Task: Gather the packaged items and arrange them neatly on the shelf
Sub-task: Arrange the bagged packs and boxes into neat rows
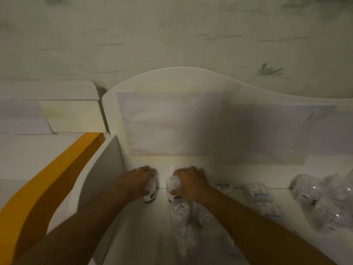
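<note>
My left hand grips a clear packaged tub with a dark base, standing at the back left of the white shelf. Just to its right, my right hand grips another clear package of white items. Behind that one, toward me, two more clear packages lie in a row. A further package shows partly under my right forearm.
Three small flat blue-and-white packs lie to the right. Several clear round packages crowd the far right. A white side panel with an orange edge bounds the left, and a curved white back panel stands behind.
</note>
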Demonstrator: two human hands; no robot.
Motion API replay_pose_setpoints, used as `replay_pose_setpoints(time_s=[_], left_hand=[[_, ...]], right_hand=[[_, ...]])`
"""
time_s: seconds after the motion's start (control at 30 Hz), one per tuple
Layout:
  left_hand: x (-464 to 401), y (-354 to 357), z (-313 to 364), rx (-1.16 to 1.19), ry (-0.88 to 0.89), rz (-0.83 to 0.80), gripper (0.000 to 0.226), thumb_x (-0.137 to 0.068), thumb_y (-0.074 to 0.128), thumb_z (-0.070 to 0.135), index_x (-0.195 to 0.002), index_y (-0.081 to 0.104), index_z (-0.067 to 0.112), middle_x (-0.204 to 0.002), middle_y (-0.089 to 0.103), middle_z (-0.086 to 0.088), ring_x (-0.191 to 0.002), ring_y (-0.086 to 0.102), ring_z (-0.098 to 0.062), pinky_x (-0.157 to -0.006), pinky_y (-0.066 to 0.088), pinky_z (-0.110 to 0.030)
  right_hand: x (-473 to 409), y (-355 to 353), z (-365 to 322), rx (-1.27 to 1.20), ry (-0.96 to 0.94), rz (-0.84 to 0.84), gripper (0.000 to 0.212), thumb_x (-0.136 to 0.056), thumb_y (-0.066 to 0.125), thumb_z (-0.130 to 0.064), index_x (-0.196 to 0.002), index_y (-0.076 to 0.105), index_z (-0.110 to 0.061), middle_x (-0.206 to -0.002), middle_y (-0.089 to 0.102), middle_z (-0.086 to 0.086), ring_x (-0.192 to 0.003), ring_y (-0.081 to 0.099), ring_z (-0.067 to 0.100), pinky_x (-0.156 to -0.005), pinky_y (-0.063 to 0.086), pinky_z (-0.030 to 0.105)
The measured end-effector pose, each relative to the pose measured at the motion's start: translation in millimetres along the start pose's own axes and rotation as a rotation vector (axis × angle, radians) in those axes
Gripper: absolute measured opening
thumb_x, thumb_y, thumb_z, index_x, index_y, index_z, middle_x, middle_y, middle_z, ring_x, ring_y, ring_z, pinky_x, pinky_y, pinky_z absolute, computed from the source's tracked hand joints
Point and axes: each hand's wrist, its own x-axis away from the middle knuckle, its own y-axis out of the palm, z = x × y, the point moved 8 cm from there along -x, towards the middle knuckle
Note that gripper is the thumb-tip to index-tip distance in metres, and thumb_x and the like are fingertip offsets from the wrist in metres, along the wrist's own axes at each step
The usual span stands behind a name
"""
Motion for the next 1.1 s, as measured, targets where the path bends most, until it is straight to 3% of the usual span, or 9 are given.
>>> replay_pose_setpoints(time_s=[0.27, 0.7, 0.77, 0.87, 0.97, 1.1], left_hand=[[8, -2, -2, -0.087, 0.002, -0.020, 0.058, -0.086, 0.064, 0.033, -0.137, 0.038, 0.025, -0.144, 0.038, 0.000, -0.120, 0.052, -0.022, -0.093, 0.050, -0.036], [12, -2, 7, -0.096, -0.020, -0.031, 0.067, -0.087, 0.062, 0.032, -0.144, 0.028, 0.021, -0.152, 0.028, -0.005, -0.133, 0.039, -0.026, -0.105, 0.041, -0.041], [12, -9, 14, -0.071, -0.001, 0.007, 0.063, -0.090, 0.058, 0.035, -0.144, 0.030, 0.022, -0.154, 0.027, -0.005, -0.134, 0.037, -0.026, -0.107, 0.038, -0.042], [13, -29, 35, 0.067, 0.096, 0.126, 0.042, -0.096, 0.047, 0.036, -0.136, 0.044, 0.026, -0.143, 0.044, -0.001, -0.123, 0.048, -0.020, -0.101, 0.043, -0.035], [18, -33, 68, 0.192, 0.207, -0.004, 0.037, -0.099, 0.040, 0.045, -0.132, 0.051, 0.033, -0.132, 0.053, 0.007, -0.110, 0.056, -0.013, -0.095, 0.043, -0.027], [28, -12, 100, 0.157, 0.280, -0.239, 0.049, -0.095, 0.042, 0.054, -0.142, 0.037, 0.037, -0.142, 0.045, 0.007, -0.122, 0.052, -0.017, -0.103, 0.042, -0.034]], right_hand=[[-4, 1, -11, 0.019, -0.004, 0.023, 0.067, -0.075, 0.071, -0.055, -0.133, 0.051, -0.030, -0.135, 0.057, -0.002, -0.126, 0.044, 0.027, -0.101, 0.032, 0.041], [5, -2, -3, 0.001, 0.001, 0.024, 0.078, -0.076, 0.067, -0.063, -0.142, 0.039, -0.032, -0.147, 0.044, -0.003, -0.136, 0.036, 0.027, -0.109, 0.027, 0.043], [7, -14, 7, -0.063, 0.006, 0.055, 0.071, -0.081, 0.061, -0.063, -0.142, 0.041, -0.031, -0.146, 0.046, -0.004, -0.135, 0.039, 0.024, -0.110, 0.030, 0.042], [13, -29, 32, -0.053, 0.036, 0.055, 0.054, -0.087, 0.052, -0.062, -0.132, 0.052, -0.031, -0.139, 0.054, -0.005, -0.129, 0.046, 0.020, -0.106, 0.037, 0.039], [24, -29, 58, -0.074, 0.071, 0.013, 0.050, -0.086, 0.057, -0.056, -0.128, 0.055, -0.029, -0.140, 0.053, -0.004, -0.129, 0.046, 0.019, -0.105, 0.040, 0.038], [36, -19, 74, -0.102, 0.124, -0.069, 0.067, -0.079, 0.065, -0.057, -0.136, 0.048, -0.029, -0.146, 0.045, -0.003, -0.132, 0.042, 0.022, -0.107, 0.039, 0.039]])
